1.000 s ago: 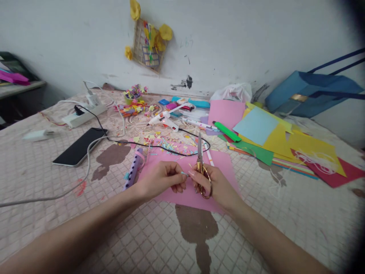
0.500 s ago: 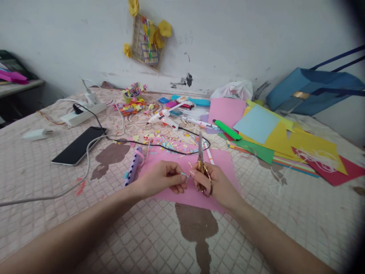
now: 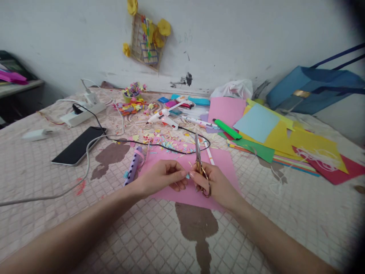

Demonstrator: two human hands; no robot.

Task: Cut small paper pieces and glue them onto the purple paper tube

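Observation:
My left hand point(image 3: 171, 176) pinches a tiny light-blue piece of paper point(image 3: 187, 176) between thumb and forefinger. Close beside it, my right hand point(image 3: 209, 180) holds gold-handled scissors point(image 3: 198, 152) with the blades together and pointing away from me. Its thumb and fingertip reach toward the blue piece; whether they touch it I cannot tell. Both hands are above a pink paper sheet point(image 3: 225, 163). To the left of the sheet lies a purple roll with black dots point(image 3: 133, 166), with a pink strip round it. Small paper clippings point(image 3: 168, 142) are scattered at the sheet's far side.
A white glue gun point(image 3: 164, 117) lies behind the clippings, its black cord looping across the sheet. At left are a phone point(image 3: 80, 146) and a power strip point(image 3: 82, 114). Coloured papers point(image 3: 256, 125), a green marker point(image 3: 227, 129) and a blue bag point(image 3: 313, 89) are at right.
My right hand has come slightly closer to my left fingertips, and the scissors have tilted a little to the left. The blue piece is still in my left fingers.

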